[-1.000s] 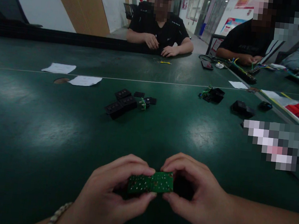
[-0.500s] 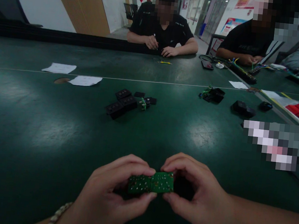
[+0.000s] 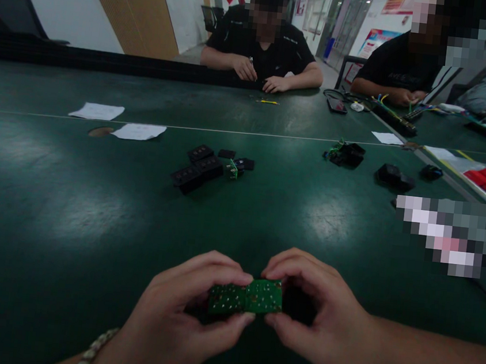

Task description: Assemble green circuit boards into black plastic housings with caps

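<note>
My left hand (image 3: 195,310) pinches a green circuit board (image 3: 227,299) between thumb and fingers, low in the middle of the view. My right hand (image 3: 319,317) is closed about the right end of the green piece, thumb below and fingers above. A seam runs down its middle; whether it is one board or two held edge to edge I cannot tell. Rows of bright solder points face me. What lies behind the board is hidden by it and by my fingers.
Black plastic housings (image 3: 201,169) lie ahead on the green table (image 3: 93,201), beside a small board with black parts (image 3: 234,168). More black parts (image 3: 352,155) lie to the right. White papers (image 3: 139,132) rest at left. A person (image 3: 263,51) sits opposite, holding a thin tool.
My hands and the circuit board have stayed in place. The person opposite has shifted slightly.
</note>
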Tool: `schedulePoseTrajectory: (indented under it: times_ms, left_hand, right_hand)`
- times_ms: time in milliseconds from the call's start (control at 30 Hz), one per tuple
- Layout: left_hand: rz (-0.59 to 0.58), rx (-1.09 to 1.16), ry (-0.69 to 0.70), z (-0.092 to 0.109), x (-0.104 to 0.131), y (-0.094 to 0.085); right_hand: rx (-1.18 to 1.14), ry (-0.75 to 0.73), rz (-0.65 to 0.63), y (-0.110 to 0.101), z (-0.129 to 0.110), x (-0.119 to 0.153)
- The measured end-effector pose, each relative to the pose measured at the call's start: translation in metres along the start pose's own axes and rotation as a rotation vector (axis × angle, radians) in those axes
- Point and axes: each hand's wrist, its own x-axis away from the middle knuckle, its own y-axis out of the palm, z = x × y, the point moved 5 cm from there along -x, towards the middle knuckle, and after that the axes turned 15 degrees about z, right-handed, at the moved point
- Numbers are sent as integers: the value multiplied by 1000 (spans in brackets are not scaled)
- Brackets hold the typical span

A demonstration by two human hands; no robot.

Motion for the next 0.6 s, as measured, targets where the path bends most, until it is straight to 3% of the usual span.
schedulePoseTrajectory:
  times_ms: [600]
  left_hand:
    - [0, 10, 14, 1, -1, 2]
  right_hand:
    - [-9, 9, -6, 0, 0, 0]
